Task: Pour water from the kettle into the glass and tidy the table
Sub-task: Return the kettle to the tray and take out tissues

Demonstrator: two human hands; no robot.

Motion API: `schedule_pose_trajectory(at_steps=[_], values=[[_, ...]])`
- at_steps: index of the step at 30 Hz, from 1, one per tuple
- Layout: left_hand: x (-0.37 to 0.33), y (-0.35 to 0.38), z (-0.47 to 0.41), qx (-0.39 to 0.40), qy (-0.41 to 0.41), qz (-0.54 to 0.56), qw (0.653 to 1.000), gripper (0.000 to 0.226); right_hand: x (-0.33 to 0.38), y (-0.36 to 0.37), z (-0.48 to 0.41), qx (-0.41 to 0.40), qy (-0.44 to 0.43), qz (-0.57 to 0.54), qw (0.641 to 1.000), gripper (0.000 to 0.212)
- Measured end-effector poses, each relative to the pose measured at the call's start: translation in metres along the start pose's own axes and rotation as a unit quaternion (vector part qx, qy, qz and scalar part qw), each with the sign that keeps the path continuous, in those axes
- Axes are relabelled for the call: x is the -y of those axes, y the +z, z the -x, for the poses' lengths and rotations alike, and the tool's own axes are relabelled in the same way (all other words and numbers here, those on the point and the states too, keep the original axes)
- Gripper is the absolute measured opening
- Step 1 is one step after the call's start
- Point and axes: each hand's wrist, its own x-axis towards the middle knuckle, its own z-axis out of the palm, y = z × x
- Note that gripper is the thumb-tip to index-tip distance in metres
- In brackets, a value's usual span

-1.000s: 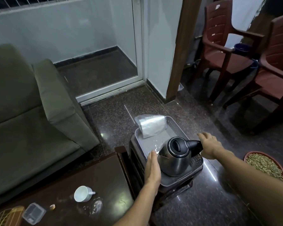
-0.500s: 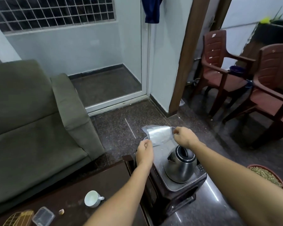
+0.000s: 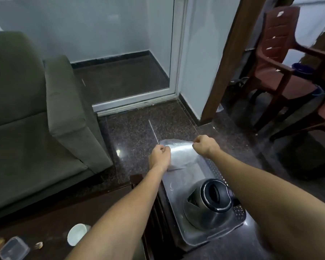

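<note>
The kettle stands upright at the near end of a grey tray, its black lid closed and its steel body dull in the room's light. Its handle side runs under the right forearm, so that part is hidden.

At the far end of the same tray lies a translucent plastic bag (what it holds cannot be made out through the film). The left hand pinches the bag's left edge with its fingers curled in, and the right hand pinches the right edge the same way, fist-like, knuckles up. The film is stretched between the two hands. Both are well apart from the kettle.

The tray rests on a small dark wooden stand, which sits just beside the corner of a low dark table. On that table a white cup lies near the left forearm, partly covered by it, and a clear plastic box sits near the bottom left corner.

An olive-green sofa fills the left side, its armrest near the table. A speckled dark floor runs to a white-framed glass door. Brown plastic chairs stand on the right, past a wooden post.
</note>
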Motion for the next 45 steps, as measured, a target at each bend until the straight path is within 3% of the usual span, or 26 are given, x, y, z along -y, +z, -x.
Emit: schedule_pose_trajectory(at_steps=[8,14,20,24,27,31,33,39,45], values=[[0.016,0.037,-0.077,-0.028,-0.058,-0.052,0.997,0.041,-0.018,0.03,-0.078,-0.033,0.031,0.068,0.997,0.041],[0.027,0.053,-0.102,-0.02,-0.112,-0.062,0.992,0.05,-0.024,0.048,-0.109,-0.006,0.069,0.103,0.992,0.052],[0.028,0.061,-0.107,-0.028,-0.112,-0.019,0.993,0.04,-0.027,0.042,-0.121,0.0,0.117,0.002,0.993,0.052],[0.023,0.058,-0.101,-0.055,-0.11,0.029,0.992,0.035,-0.031,0.034,-0.117,-0.02,0.12,-0.144,0.982,0.063],[0.02,0.05,-0.093,-0.061,-0.091,0.059,0.992,0.041,-0.033,0.028,-0.103,-0.037,0.097,-0.23,0.968,0.066],[0.016,0.03,-0.074,-0.043,-0.053,0.12,0.99,0.014,-0.034,0.019,-0.077,-0.03,0.047,-0.308,0.95,0.02],[0.011,0.014,-0.058,-0.035,-0.033,0.14,0.989,0.007,-0.028,0.01,-0.056,-0.024,0.021,-0.341,0.939,0.008],[0.001,-0.05,-0.007,0.002,0.037,0.201,0.979,0.011,0.009,-0.018,0.018,-0.017,-0.076,-0.371,0.925,0.025],[0.002,-0.133,0.054,-0.034,0.138,0.204,0.969,0.015,0.068,-0.031,0.101,0.001,-0.164,-0.355,0.92,0.023]])
